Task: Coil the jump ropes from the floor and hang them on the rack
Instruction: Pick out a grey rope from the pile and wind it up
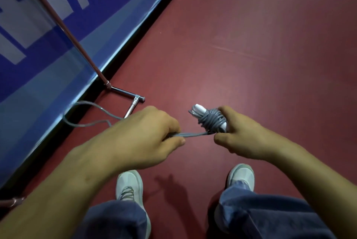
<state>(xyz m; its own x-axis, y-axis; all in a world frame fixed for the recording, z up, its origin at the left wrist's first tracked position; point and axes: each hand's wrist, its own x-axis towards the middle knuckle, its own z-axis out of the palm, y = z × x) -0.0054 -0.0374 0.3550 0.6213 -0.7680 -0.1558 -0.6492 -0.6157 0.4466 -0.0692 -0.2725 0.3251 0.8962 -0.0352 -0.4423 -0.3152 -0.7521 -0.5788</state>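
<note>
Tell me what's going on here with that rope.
A person holds a half-wound grey jump rope. The right hand grips the white handles with cord wrapped round them; the left hand pinches the stretch of cord leading to the bundle. The loose tail loops near the rack's metal foot at the edge of the red floor. It is not yet hung.

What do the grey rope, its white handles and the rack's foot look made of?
Grey rope: likely smooth PVC or rubber cord; faint sheen, soft bends. White handles: probably hard plastic, glossy end. Rack foot: chromed metal tube; bright mirror glints.
</note>
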